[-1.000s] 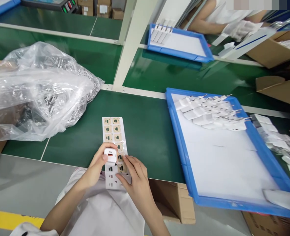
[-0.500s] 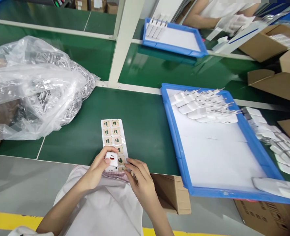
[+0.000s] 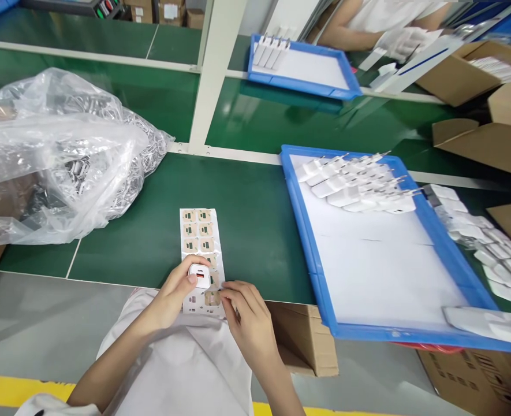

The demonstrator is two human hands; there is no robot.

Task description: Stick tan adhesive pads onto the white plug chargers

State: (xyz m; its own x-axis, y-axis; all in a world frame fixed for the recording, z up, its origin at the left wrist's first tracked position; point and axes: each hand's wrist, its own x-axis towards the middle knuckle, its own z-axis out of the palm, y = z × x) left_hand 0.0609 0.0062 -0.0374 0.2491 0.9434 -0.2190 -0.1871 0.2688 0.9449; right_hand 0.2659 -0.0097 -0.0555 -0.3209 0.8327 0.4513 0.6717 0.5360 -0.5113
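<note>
My left hand (image 3: 171,297) is closed round a small white charger (image 3: 200,276), whose end with two ports, one with a red inside, faces up. Beneath it lies a white sheet (image 3: 215,228) of tan square stickers with cut-out windows, reaching over the table's front edge toward my lap. At the sheet's lower right, the thumb and forefinger of my right hand (image 3: 249,315) pinch the edge of a tan sticker (image 3: 212,298). Whether that sticker is fully off the sheet I cannot tell.
On the right stands a blue tray (image 3: 311,277) with rows of white plug chargers (image 3: 359,185); more chargers (image 3: 480,231) lie beyond it. A clear plastic bag (image 3: 120,156) of white parts is at left. Across the bench, a person's gloved hand (image 3: 405,43) works near a smaller blue tray (image 3: 302,89).
The bottom of the sheet shows more now, with the pinched sticker standing out over it. My left hand and the charger have shifted slightly right and up.
</note>
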